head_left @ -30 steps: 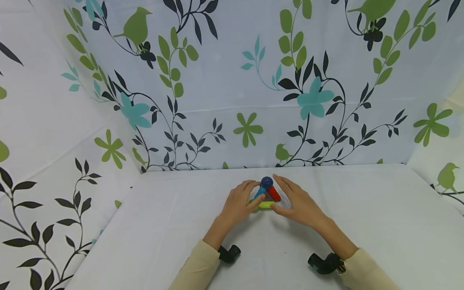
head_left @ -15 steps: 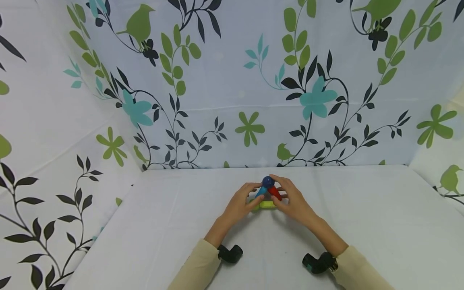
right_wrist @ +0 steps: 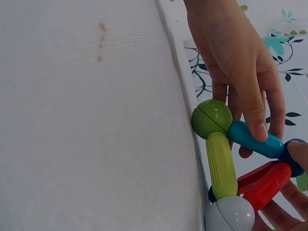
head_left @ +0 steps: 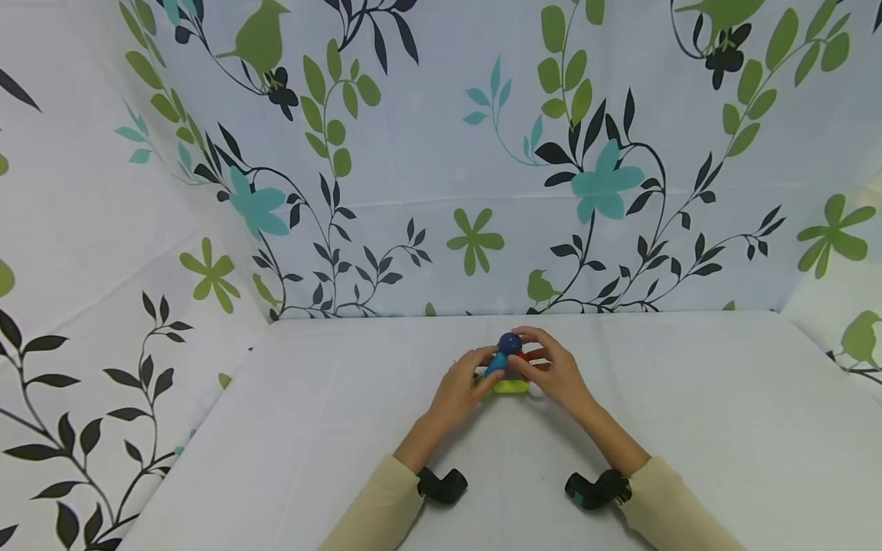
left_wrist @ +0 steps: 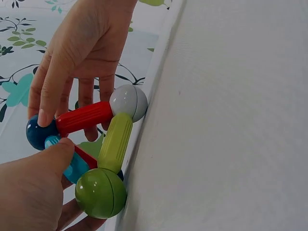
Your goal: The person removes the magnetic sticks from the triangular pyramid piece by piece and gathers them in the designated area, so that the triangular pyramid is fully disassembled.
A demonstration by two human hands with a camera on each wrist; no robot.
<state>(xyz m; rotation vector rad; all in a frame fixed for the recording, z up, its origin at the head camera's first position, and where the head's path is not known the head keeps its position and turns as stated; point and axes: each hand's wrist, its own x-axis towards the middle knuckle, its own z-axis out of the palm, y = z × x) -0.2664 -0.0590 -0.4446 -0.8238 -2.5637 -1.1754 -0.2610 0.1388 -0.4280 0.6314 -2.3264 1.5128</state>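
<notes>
Table [head_left: 276, 459] in front; cloth [head_left: 427, 168] behind it and along its left. Past the table's middle, toward the far edge: rods and balls joined in a frame. Front rod [head_left: 511, 387] runs crosswise, left ball [left_wrist: 101, 193] at one end, right ball [left_wrist: 128, 103] at the other. Left rod [head_left: 494, 363] and right rod [left_wrist: 85, 117] slope up from these to top ball [head_left: 510, 343]. Left hand [head_left: 463, 380] on left side, thumb on left rod; right hand [head_left: 554, 371] on right side, thumb on top ball. Two wrist cameras [head_left: 444, 487] sit between the forearms, nearer the front.
</notes>
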